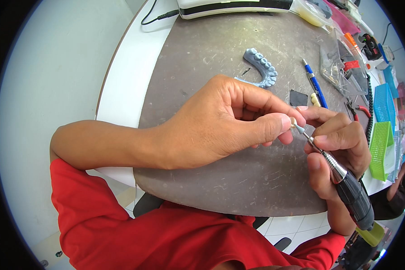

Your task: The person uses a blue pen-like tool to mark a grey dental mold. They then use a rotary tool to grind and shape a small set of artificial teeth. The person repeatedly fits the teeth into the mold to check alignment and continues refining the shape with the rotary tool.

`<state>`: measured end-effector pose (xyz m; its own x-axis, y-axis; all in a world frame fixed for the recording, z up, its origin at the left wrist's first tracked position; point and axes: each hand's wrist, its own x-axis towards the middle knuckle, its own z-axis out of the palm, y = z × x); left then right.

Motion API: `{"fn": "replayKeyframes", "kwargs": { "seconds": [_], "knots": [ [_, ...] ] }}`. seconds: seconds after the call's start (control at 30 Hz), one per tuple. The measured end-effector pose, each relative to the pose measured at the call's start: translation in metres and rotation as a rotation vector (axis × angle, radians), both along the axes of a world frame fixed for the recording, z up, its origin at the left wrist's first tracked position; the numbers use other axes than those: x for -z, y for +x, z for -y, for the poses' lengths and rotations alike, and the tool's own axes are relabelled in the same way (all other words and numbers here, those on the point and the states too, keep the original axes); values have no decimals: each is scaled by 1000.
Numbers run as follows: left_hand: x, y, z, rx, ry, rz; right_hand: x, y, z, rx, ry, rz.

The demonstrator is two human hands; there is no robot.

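Between thumb and forefinger, my left hand (231, 119) pinches a small cream dental crown (293, 121). My right hand (344, 139) is closed around a rotary handpiece (342, 175) with a silver collar and a dark body. A pale blue-grey polishing tip (299, 129) on its thin shank meets the crown, or sits right beside it; the fingers partly cover the spot. Both hands are close together above the brown work surface (220, 189). Beyond my left hand lies a blue-grey dental arch model (262, 67) with a row of teeth.
Right of the model are a blue mechanical pencil (316, 83), a dark square piece (298, 98) and cream tooth pieces (315, 100). Farther right stand a clear tray (342, 67), red-handled pliers (363, 110), a green basket (380, 150) and a blue basket (384, 103). A white device (234, 8) sits at the back.
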<state>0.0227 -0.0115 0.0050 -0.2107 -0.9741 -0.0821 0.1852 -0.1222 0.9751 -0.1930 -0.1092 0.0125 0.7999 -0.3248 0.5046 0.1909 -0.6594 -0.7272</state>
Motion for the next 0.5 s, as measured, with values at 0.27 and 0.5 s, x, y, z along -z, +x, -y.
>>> {"fn": "replayKeyframes", "kwargs": {
  "seconds": [0.27, 0.5],
  "knots": [
    [0, 0, 1, 7, 12, -10, 2, -1, -1, 32, 0, 2],
    [-1, 0, 0, -5, 6, -21, 0, -2, -3, 49, 40, -19]
  ]
}}
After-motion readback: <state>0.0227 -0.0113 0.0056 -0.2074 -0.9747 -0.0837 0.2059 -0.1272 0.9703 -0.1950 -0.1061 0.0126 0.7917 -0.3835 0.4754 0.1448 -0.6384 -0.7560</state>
